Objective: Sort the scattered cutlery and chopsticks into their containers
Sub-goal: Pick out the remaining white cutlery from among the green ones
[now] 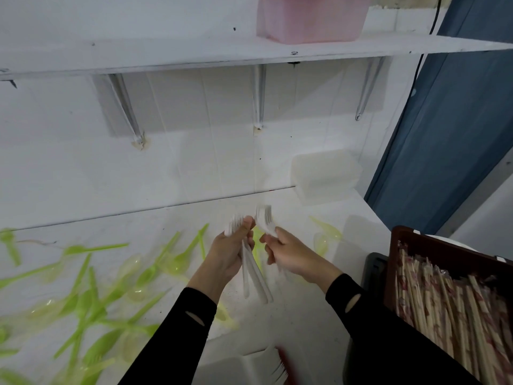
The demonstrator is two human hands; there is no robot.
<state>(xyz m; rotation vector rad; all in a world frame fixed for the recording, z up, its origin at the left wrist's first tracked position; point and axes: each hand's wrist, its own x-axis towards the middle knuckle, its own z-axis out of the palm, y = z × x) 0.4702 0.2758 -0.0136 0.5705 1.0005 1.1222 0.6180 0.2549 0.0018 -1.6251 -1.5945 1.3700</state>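
now left hand [230, 255] grips a fork bundle [256, 279], handles toward the body; right hand [290, 254] pinches a blurred fork [265, 219] just beside.

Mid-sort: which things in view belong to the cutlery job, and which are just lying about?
Job: white forks held in left hand, fork in right hand, scattered green spoons, brown crate of chopsticks, clear tub (probably).
Lying about: pink box on shelf, blue panel, black cable.

Black long sleeves [172, 337] are worn down to the wrists, each cut with a small oval slit [194, 318] near the cuff.
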